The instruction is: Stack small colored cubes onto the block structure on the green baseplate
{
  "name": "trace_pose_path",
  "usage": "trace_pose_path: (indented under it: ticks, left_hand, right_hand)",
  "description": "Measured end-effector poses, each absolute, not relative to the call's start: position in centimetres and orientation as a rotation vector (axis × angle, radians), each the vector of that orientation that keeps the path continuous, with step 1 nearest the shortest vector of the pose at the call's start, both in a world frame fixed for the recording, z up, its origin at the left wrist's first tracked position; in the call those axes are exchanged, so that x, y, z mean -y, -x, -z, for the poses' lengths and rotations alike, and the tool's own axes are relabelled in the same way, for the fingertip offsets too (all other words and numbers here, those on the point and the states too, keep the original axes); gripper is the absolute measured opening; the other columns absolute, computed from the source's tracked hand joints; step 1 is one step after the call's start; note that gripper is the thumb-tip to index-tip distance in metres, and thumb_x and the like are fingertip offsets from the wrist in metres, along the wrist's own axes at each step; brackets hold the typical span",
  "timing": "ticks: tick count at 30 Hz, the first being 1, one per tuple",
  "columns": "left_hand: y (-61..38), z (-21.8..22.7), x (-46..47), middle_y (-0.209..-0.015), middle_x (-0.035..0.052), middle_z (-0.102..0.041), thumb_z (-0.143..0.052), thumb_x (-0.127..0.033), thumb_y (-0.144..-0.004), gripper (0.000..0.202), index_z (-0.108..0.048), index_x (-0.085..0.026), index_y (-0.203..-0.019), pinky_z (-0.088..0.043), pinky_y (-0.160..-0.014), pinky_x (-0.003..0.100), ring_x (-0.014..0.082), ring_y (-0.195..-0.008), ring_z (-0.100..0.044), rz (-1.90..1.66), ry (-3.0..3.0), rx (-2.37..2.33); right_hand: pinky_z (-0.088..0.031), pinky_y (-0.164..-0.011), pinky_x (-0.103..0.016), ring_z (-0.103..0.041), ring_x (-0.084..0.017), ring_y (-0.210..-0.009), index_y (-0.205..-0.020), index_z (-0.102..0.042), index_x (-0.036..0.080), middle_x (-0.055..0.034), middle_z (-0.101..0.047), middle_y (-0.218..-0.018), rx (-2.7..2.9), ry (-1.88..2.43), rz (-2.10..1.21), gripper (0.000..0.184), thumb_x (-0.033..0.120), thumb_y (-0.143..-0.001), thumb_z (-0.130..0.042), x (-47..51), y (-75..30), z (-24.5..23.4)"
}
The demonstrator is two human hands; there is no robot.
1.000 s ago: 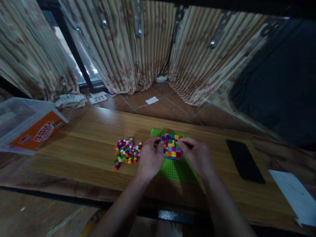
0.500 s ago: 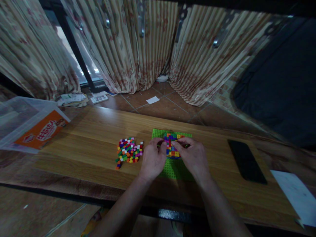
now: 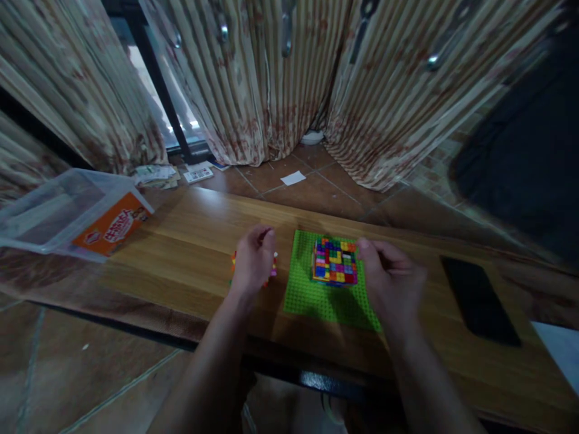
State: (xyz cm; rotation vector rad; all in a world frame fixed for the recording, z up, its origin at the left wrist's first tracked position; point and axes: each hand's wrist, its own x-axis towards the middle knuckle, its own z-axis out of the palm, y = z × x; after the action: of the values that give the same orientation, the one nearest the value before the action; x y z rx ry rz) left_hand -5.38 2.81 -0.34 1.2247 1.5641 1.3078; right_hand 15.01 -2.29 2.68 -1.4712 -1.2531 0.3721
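A green studded baseplate (image 3: 316, 298) lies on the wooden table (image 3: 181, 253). On its far half stands a square block of small coloured bricks (image 3: 335, 260). My left hand (image 3: 252, 263) hovers left of the plate over the pile of loose coloured bricks (image 3: 273, 267), hiding most of it; its fingers are curled downward, and what they hold, if anything, is hidden. My right hand (image 3: 392, 283) rests at the plate's right edge beside the block, fingers loosely curled and a little blurred.
A clear plastic box with an orange label (image 3: 76, 214) sits at the table's left end. A black phone (image 3: 479, 298) lies to the right, a white sheet (image 3: 561, 352) beyond it. Curtains (image 3: 271, 78) hang behind, with papers (image 3: 156, 175) on the tiled floor.
Both hands have left the brick block. My left hand moved left onto the loose pile and my right drew back to the plate's right edge. The camera shifted leftward.
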Motion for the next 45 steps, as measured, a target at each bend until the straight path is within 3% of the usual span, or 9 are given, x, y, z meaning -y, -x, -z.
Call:
trace_pose_path:
  ticks: [5, 12, 16, 26, 30, 36, 40, 45]
  left_hand:
    - [9.0, -0.4, -3.3, -0.079, 0.0027, -0.069, -0.062, -0.034, -0.078, 0.029, -0.07, -0.012, -0.095, -0.046, -0.058, 0.022, 0.0105, -0.059, -0.057, -1.444, -1.094, -1.623]
    - [11.0, -1.1, -3.0, -0.081, 0.0034, -0.069, -0.061, -0.033, -0.076, 0.028, -0.068, -0.012, -0.093, -0.047, -0.061, 0.023, 0.0092, -0.059, -0.056, -1.509, -0.998, -1.651]
    - [11.5, -1.2, -3.0, -0.078, 0.0021, -0.068, -0.063, -0.032, -0.074, 0.026, -0.068, -0.013, -0.091, -0.047, -0.062, 0.023, 0.0093, -0.059, -0.055, -1.508, -0.963, -1.648]
    - [12.1, -1.2, -2.7, -0.072, -0.0002, -0.065, -0.066, -0.03, -0.073, 0.023, -0.069, -0.013, -0.087, -0.046, -0.061, 0.022, 0.0084, -0.057, -0.053, -1.494, -0.945, -1.606]
    - [12.4, -0.6, -2.6, -0.074, 0.0013, -0.069, -0.064, -0.027, -0.076, 0.02, -0.072, -0.014, -0.088, -0.046, -0.061, 0.022, 0.0118, -0.062, -0.058, -1.317, -1.161, -1.676]
    - [11.4, -0.6, -1.8, -0.084, 0.0052, -0.076, -0.061, -0.014, -0.078, 0.02, -0.079, -0.02, -0.083, -0.052, -0.08, 0.03, 0.0203, -0.082, -0.069, -0.769, -1.696, -1.733]
    - [10.6, -0.4, -1.5, -0.099, 0.0069, -0.077, -0.063, -0.013, -0.078, 0.022, -0.08, -0.025, -0.085, -0.051, -0.086, 0.033, 0.0239, -0.094, -0.069, -0.594, -1.954, -1.693]
    - [9.9, -0.3, -1.3, -0.096, 0.0083, -0.075, -0.061, -0.012, -0.078, 0.022, -0.078, -0.024, -0.084, -0.052, -0.082, 0.032, 0.0245, -0.09, -0.069, -0.455, -2.068, -1.763]
  right_hand:
    - [-0.051, -0.069, -0.027, -0.066, -0.016, -0.072, -0.085, -0.073, 0.023, -0.0011, -0.072, -0.08, 1.697, 1.276, -0.561, 0.017, 0.028, -0.094, -0.059, 4.4, -10.8, -1.8]
    - [-0.051, -0.076, -0.031, -0.068, -0.021, -0.082, -0.094, -0.071, 0.021, -0.0063, -0.071, -0.088, 2.017, 1.421, -0.477, 0.021, 0.014, -0.094, -0.051, 4.7, -7.4, 2.8]
    - [-0.051, -0.081, -0.032, -0.067, -0.021, -0.088, -0.101, -0.07, 0.02, -0.0077, -0.07, -0.098, 2.001, 1.522, -0.455, 0.019, 0.014, -0.094, -0.053, 3.6, -6.4, 3.4]
    - [-0.05, -0.078, -0.033, -0.065, -0.022, -0.086, -0.093, -0.07, 0.019, -0.0084, -0.067, -0.098, 2.066, 1.624, -0.415, 0.01, 0.021, -0.093, -0.06, 2.2, -5.6, 2.8]
    - [-0.049, -0.077, -0.032, -0.064, -0.021, -0.085, -0.09, -0.07, 0.02, -0.0076, -0.067, -0.096, 2.06, 1.588, -0.409, 0.014, 0.02, -0.094, -0.056, 2.2, -5.8, 3.4]
    - [-0.049, -0.076, -0.032, -0.064, -0.021, -0.082, -0.084, -0.068, 0.021, -0.0065, -0.066, -0.089, 2.058, 1.54, -0.376, 0.02, 0.019, -0.095, -0.051, 2.2, -6.1, 3.5]
    - [-0.049, -0.074, -0.032, -0.066, -0.021, -0.079, -0.082, -0.067, 0.021, -0.0065, -0.07, -0.085, 1.982, 1.523, -0.408, 0.017, 0.017, -0.092, -0.053, 2.6, -6.3, 3.0]
    - [-0.048, -0.068, -0.029, -0.065, -0.017, -0.07, -0.08, -0.066, 0.022, -0.0025, -0.07, -0.077, 1.855, 1.401, -0.519, 0.016, 0.015, -0.089, -0.055, 3.7, -6.7, 1.2]
